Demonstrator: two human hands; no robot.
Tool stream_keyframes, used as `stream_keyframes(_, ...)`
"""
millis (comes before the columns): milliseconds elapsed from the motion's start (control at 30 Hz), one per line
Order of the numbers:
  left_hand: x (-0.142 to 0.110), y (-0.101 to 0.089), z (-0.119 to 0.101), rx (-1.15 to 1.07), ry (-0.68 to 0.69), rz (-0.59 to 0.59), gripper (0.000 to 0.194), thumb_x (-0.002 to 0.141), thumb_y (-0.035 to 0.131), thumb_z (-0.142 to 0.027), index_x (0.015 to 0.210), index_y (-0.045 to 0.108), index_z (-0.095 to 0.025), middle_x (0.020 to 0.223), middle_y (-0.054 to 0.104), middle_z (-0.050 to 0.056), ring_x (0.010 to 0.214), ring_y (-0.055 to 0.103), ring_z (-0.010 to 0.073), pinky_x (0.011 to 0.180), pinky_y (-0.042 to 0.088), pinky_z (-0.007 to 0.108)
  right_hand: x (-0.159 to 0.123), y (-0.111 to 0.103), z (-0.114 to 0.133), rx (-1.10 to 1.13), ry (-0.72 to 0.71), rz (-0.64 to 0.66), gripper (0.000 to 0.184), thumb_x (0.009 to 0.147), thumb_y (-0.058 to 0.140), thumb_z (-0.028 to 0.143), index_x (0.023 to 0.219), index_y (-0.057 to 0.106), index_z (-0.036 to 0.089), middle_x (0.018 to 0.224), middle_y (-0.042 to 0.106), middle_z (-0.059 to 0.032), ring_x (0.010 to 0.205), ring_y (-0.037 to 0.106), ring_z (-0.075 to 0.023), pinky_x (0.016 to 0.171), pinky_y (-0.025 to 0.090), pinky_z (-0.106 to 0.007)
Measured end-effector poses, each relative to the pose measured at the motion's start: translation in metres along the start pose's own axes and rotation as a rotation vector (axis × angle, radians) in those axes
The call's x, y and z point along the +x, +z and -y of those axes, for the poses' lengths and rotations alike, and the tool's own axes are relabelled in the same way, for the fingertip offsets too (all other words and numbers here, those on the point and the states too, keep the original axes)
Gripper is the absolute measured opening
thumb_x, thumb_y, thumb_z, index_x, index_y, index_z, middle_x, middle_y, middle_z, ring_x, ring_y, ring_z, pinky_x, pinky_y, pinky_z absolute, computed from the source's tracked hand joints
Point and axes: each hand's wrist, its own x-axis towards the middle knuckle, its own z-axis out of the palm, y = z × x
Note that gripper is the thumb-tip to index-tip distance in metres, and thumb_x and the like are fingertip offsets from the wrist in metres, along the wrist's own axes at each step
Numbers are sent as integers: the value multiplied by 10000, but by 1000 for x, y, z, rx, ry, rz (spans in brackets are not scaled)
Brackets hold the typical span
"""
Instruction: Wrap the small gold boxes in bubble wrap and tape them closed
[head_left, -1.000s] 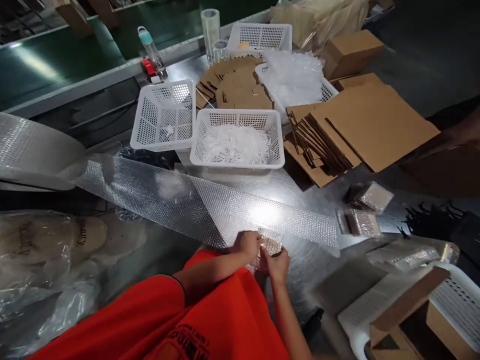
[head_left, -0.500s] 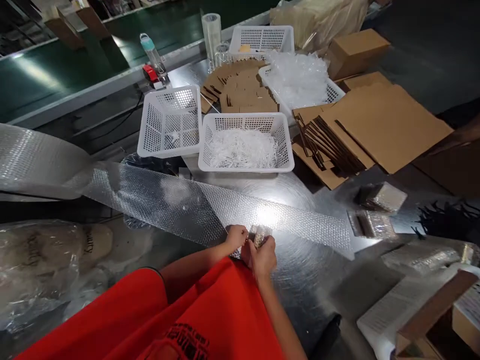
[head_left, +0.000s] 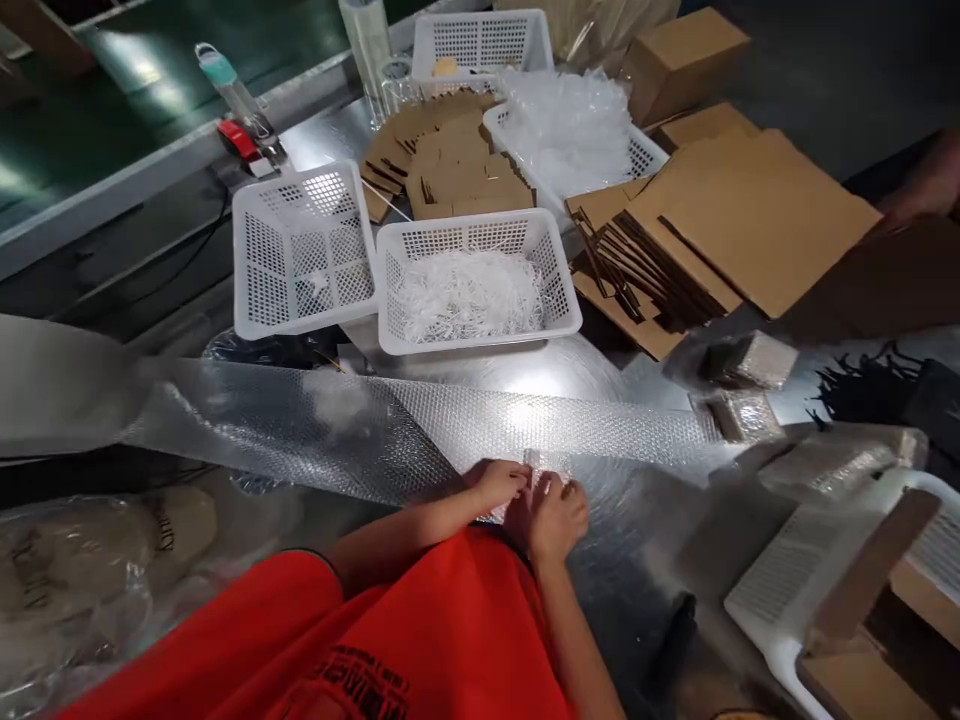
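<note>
Close to my body, a small clear bubble-wrapped package [head_left: 547, 462] sits at the table's near edge between my hands. My left hand [head_left: 501, 484] closes its fingers at the package's left side. From the right, my right hand [head_left: 558, 515] grips it with bent fingers, hiding most of it. What lies inside the wrap cannot be made out. Just beyond my hands, a long strip of bubble wrap [head_left: 465, 415] stretches across the metal table, coming from a large roll [head_left: 60, 385] at the left.
White plastic baskets stand behind the strip, one holding white shredded filler [head_left: 472, 295], another [head_left: 304, 250] left of it. Flat cardboard sheets [head_left: 750, 215] are stacked at right, near another person's hand [head_left: 930, 180]. Wrapped packages [head_left: 746, 415] and a basket with an open carton [head_left: 862, 675] are at right.
My view has shifted, so the baskets appear further left. Both hands appear slightly further right with the package. My right hand's fingers now cover more of it from above.
</note>
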Motion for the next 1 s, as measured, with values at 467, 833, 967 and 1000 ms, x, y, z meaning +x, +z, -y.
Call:
stream_keyframes(467, -4, -23, 16, 1153, 591, 102, 607, 863, 525, -64, 1454, 469, -191, 1627, 360, 118, 1514, 294, 290, 1226, 257, 525, 26, -6, -37, 182, 176, 9, 433, 856, 578, 350, 1245, 559, 163, 1498, 385, -266, 1354, 411, -404, 1026, 375, -588)
stream_keyframes(833, 5, -21, -8, 1302, 584, 117, 588, 864, 607, -131, 1439, 491, -171, 1552, 450, 183, 1405, 449, 331, 1175, 338, 529, -56, -6, -200, 128, 801, -203, 641, 905, 427, 441, 1350, 476, -17, 1265, 525, -379, 1201, 525, -500, 883, 475, -609)
stream_keyframes(967, 9, -30, -7, 1344, 605, 178, 701, 865, 620, -135, 1522, 387, -203, 1648, 303, 147, 1527, 254, 334, 1214, 257, 587, -73, 9, -227, 92, 824, -43, 554, 931, 385, 385, 1248, 569, -30, 1146, 585, -390, 1096, 601, -504, 756, 517, -571)
stream_keyframes(1000, 10, -32, -7, 1346, 600, 202, 731, 858, 645, -155, 1532, 371, -216, 1656, 287, 138, 1536, 226, 341, 1213, 247, 611, -75, 10, -225, 91, 804, -55, 534, 943, 357, 364, 1236, 581, -21, 1130, 601, -380, 1078, 619, -485, 747, 521, -553)
